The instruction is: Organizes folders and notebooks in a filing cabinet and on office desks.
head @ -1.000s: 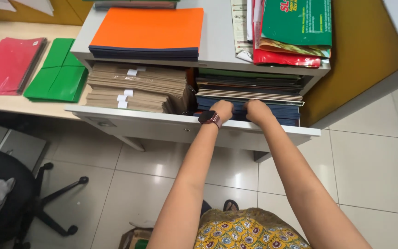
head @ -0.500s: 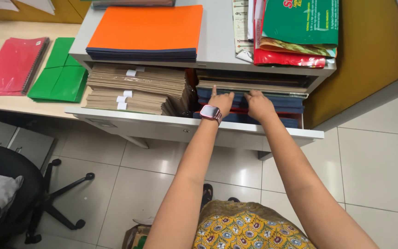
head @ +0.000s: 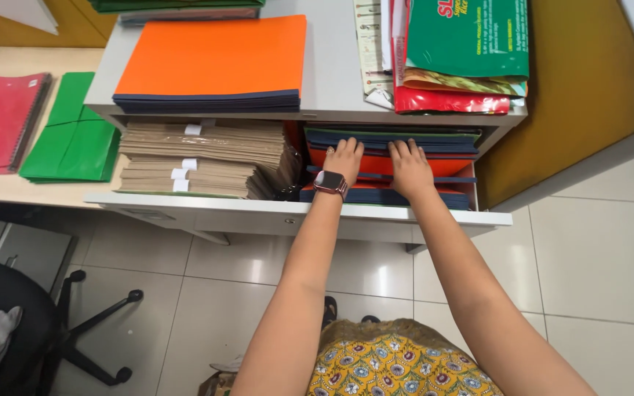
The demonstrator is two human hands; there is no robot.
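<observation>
Both arms reach straight ahead into the open drawer of a pale metal cabinet, and the stack of folders on its right side lies directly in front of the hands, at full arm's stretch. The left hand, with a watch on its wrist, and the right hand lie side by side, a little apart, palms down on the orange folder partway down the stack. The fingers are spread and pushed in under the dark blue folders above, so the hands are flat and pressing rather than clenched; I cannot tell whether the fingertips grip anything, as they are hidden under that upper layer.

The folders lie flat with their long edge running left to right across the drawer, crosswise to the arms. Both hands are about equally near; the left sits toward the stack's left end, the right close to its middle, leaving the right part of the stack untouched.

Just left of the stack, in the same drawer, stand two piles of brown paper files. On the cabinet top lie an orange-topped pile of folders and some red and green packets. Farther left, a wooden table carries a green folder and a red spiral notebook. An office chair stands on the tiled floor.
</observation>
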